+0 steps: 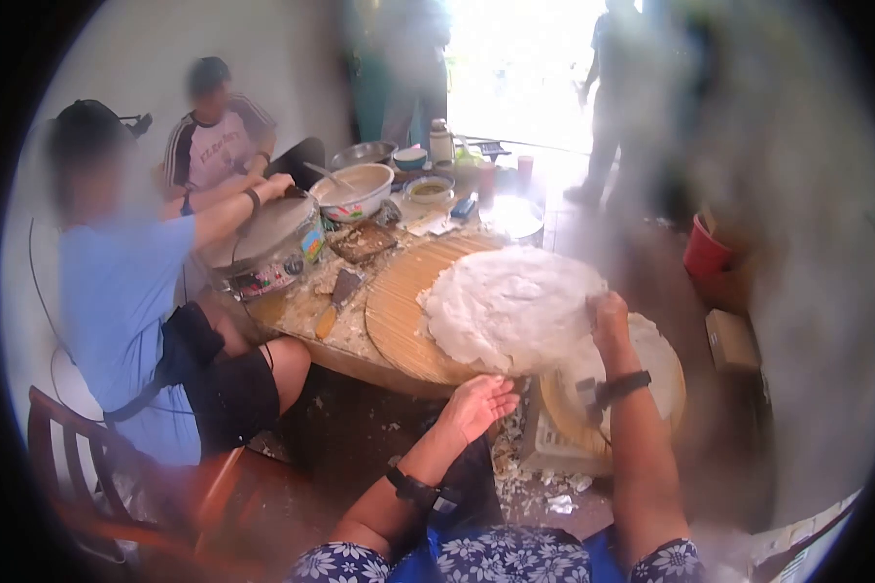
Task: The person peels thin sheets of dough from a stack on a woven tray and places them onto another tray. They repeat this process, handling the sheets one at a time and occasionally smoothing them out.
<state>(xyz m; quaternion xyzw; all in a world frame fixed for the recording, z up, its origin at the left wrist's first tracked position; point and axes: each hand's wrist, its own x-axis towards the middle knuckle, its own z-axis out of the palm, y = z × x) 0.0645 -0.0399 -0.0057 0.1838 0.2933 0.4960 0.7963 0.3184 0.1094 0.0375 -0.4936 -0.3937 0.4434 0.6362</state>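
Observation:
A large, thin white sheet of dough (515, 296) with a ragged edge lies over a round woven bamboo mat (399, 316) on the table. At the sheet's right edge, my right hand (610, 323) is closed with its fingers bent over the rim. My left hand (478, 406) is open, palm up with fingers stretched out, just below the sheet's near edge. Lower down, to the right, a second round mat (552, 400) carries another pale sheet (647, 355), partly hidden by my right forearm.
At the left, a person in blue (126, 321) reaches over a round drum-like griddle (272, 238); another person (219, 146) sits behind. A batter bowl (355, 194), a wooden-handled scraper (335, 306) and small bowls crowd the table. A red bucket (707, 248) and cardboard box (732, 340) stand right.

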